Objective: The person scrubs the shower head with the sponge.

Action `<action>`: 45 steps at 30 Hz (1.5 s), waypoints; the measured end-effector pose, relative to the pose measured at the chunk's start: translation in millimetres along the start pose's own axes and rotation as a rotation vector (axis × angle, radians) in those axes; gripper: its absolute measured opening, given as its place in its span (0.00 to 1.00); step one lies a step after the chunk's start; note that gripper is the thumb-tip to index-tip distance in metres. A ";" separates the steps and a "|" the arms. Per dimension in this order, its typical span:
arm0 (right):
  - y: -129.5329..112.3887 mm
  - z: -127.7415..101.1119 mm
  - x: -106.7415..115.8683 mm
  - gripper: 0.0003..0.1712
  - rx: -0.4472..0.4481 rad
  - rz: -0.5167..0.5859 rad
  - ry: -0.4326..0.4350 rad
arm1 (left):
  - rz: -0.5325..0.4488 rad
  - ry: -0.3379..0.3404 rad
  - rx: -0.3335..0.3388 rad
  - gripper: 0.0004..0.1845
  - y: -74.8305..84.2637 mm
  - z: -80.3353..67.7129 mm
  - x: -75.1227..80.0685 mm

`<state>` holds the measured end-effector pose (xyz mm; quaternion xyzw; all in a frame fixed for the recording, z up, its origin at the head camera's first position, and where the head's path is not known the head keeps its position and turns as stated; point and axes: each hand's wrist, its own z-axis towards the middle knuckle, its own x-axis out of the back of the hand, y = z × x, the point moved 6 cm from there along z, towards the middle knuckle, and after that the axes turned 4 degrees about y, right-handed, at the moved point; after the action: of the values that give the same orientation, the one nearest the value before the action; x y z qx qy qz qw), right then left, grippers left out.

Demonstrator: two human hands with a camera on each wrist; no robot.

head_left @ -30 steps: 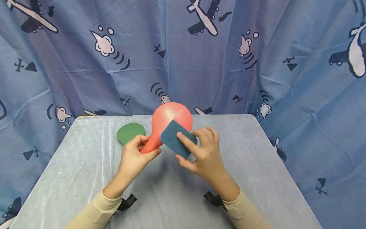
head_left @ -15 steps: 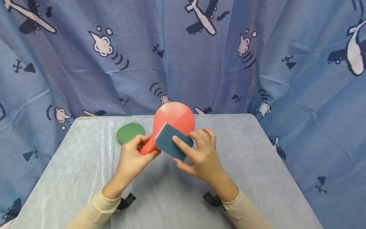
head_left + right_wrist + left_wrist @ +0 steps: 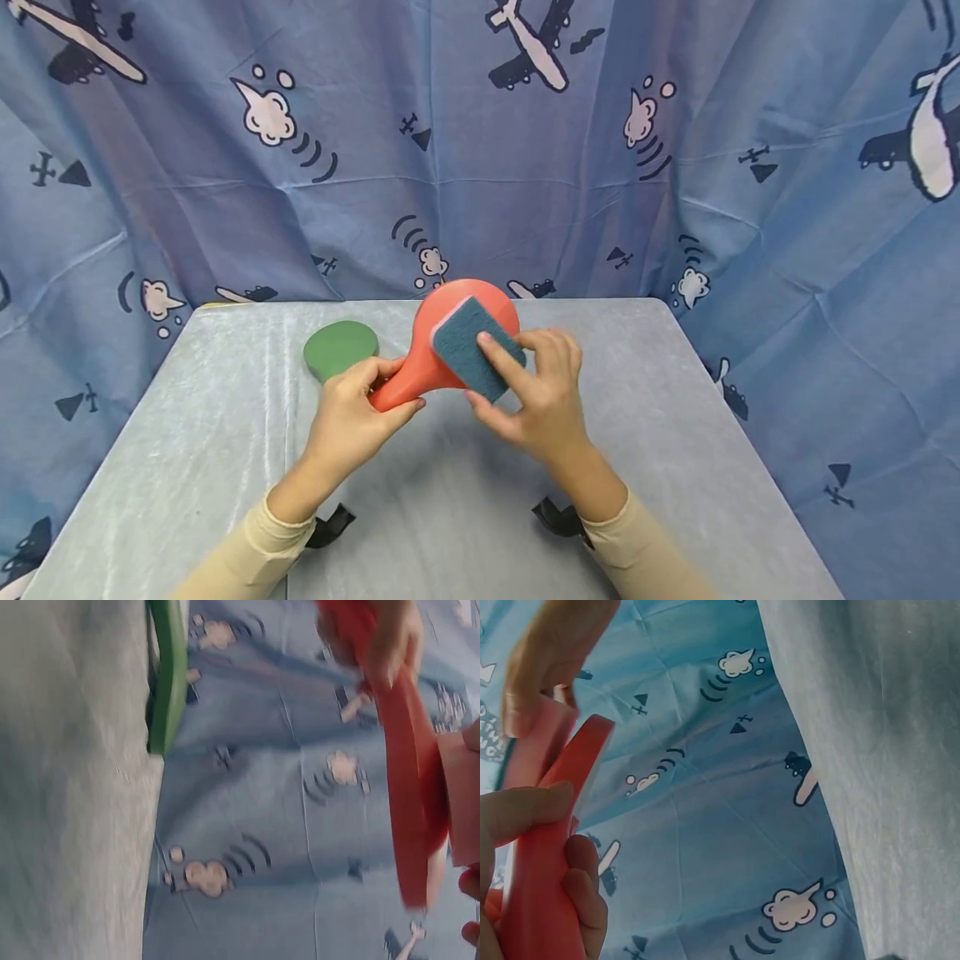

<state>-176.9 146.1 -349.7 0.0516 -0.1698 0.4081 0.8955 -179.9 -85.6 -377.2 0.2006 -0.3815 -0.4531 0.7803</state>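
My left hand (image 3: 352, 408) grips the handle of a red spoon rest (image 3: 431, 333), holding it up over the table. Its wide round bowl tilts towards the head camera. A sponge (image 3: 472, 346) with a blue-green scouring face and pink foam lies against the inside of the bowl. My right hand (image 3: 543, 400) holds this sponge, index finger laid on the scouring face, thumb and other fingers at its edges. In the left wrist view, the pink foam (image 3: 540, 742) faces the red bowl. The right wrist view shows the sponge (image 3: 463, 795) beside the bowl, partly cut off by the frame.
A green round piece (image 3: 341, 348) of similar shape lies on the table behind my left hand, partly covered by it. Grey cloth covers the table (image 3: 187, 450). A blue curtain with planes (image 3: 480, 167) hangs behind and at the sides. Black straps (image 3: 330, 527) hang at both wrists.
The sponge first slid down-left towards the handle, then back up-right across the bowl. The red spoon rest has shifted slightly right and tilted. The green piece stays put.
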 end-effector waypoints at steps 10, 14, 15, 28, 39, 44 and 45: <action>16.4 3.7 8.0 0.32 -0.137 -0.057 -0.012 | 0.051 -0.007 -0.061 0.24 3.9 -2.0 -3.1; 37.2 2.3 13.4 0.32 -0.278 -0.058 0.005 | 0.090 -0.021 -0.084 0.24 5.6 -4.1 -4.7; 36.0 1.8 12.2 0.32 -0.273 -0.052 0.003 | 0.102 -0.020 -0.092 0.24 6.0 -4.5 -4.7; 25.2 1.8 8.0 0.32 -0.270 -0.025 -0.045 | 0.197 -0.065 -0.218 0.23 11.6 -7.5 -10.9; 63.9 -0.4 23.6 0.32 -0.518 0.252 -0.093 | 0.009 -0.069 -0.260 0.22 7.6 -2.8 -6.7; 51.7 2.4 23.5 0.32 -0.475 0.367 -0.011 | -0.163 -0.069 -0.040 0.22 -3.6 1.0 -2.4; 46.1 2.9 22.9 0.32 -0.435 0.357 0.013 | -0.199 -0.066 0.020 0.21 -6.1 1.0 -1.8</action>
<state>-198.2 192.2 -341.2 -0.1752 -0.2538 0.5138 0.8005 -184.7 -87.2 -381.3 0.2302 -0.3900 -0.5307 0.7164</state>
